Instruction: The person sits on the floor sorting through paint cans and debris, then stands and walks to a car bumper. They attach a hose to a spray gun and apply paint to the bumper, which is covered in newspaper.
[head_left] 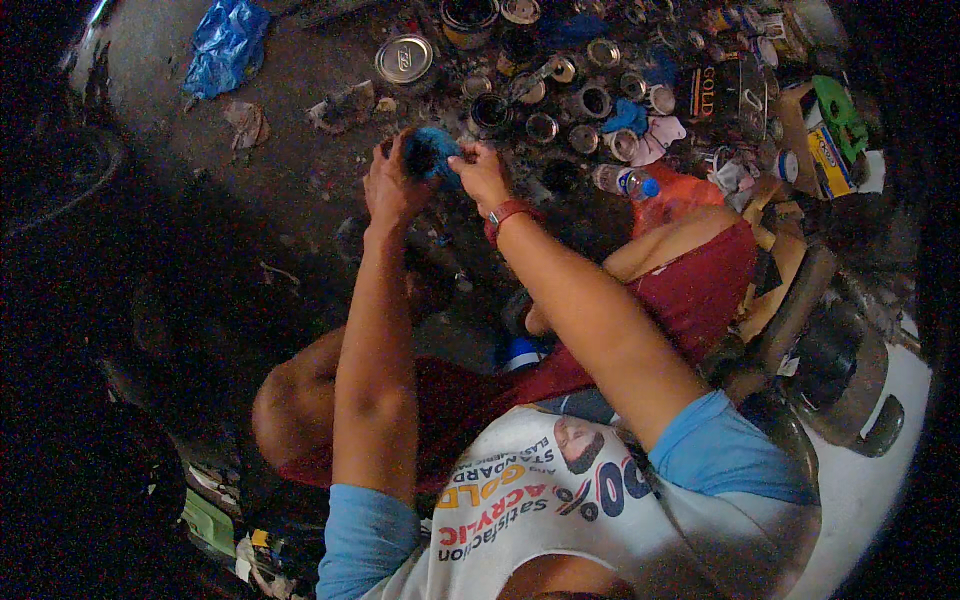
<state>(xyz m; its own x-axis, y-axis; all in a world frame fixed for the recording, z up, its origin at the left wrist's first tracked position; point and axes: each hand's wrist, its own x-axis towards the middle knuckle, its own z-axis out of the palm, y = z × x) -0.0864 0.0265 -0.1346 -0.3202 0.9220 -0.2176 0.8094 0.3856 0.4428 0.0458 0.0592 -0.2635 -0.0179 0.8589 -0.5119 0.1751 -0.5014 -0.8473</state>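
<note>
Both my arms reach forward, and between the hands is a blue thing with a dark middle [432, 152]; it looks like crumpled cloth or plastic, but its kind is unclear. My left hand [394, 188] wraps round its left side, fingers curled. On the right edge my right hand [482, 176] pinches it between thumb and fingers. A watch with a red strap [508, 216] is on the right wrist. Just beyond the hands stand open tins, among them a dark-mouthed tin [491, 112].
Many tins and jars crowd the ground ahead and to the right, with a round metal lid [404, 59] among them. A clear bottle with a blue cap [632, 184] lies near my right knee. A blue plastic bag [226, 45] lies far left; a yellow box [829, 160] sits far right.
</note>
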